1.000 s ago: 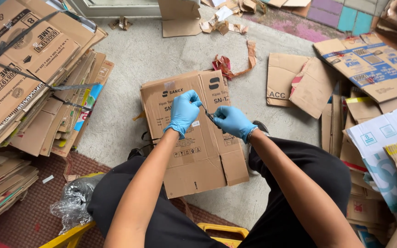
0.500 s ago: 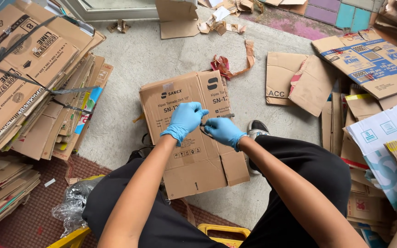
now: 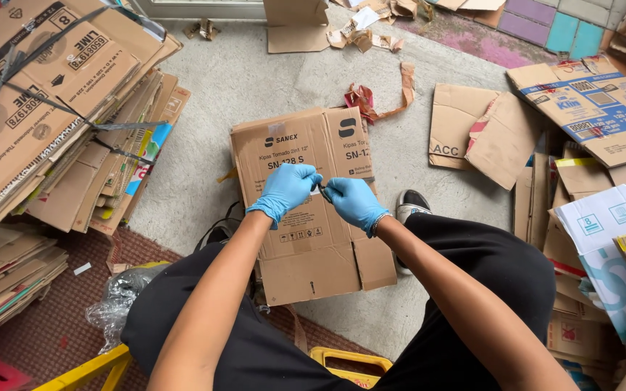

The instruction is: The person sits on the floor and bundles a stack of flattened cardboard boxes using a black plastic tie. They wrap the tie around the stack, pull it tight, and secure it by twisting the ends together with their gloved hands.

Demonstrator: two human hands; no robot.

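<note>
A flattened brown cardboard box [image 3: 306,239] lies on the concrete floor between my knees. Both my hands wear blue gloves and meet above the middle of it. My left hand [image 3: 285,190] and my right hand [image 3: 355,203] each pinch one end of a small dark object [image 3: 323,190], perhaps a strip of tape or a small tool; it is too small to tell which. The fingertips nearly touch one another.
A strapped stack of flattened boxes [image 3: 45,108] fills the left. Loose cardboard sheets [image 3: 487,130] and printed cartons [image 3: 603,101] lie to the right. Torn tape scraps [image 3: 371,98] sit beyond the box. A yellow frame [image 3: 342,362] and crumpled plastic [image 3: 114,308] are near my legs.
My two hands have come together over the box, the right one moving left. Earlier a thin strip stretched between them; now they pinch the small dark object close together.
</note>
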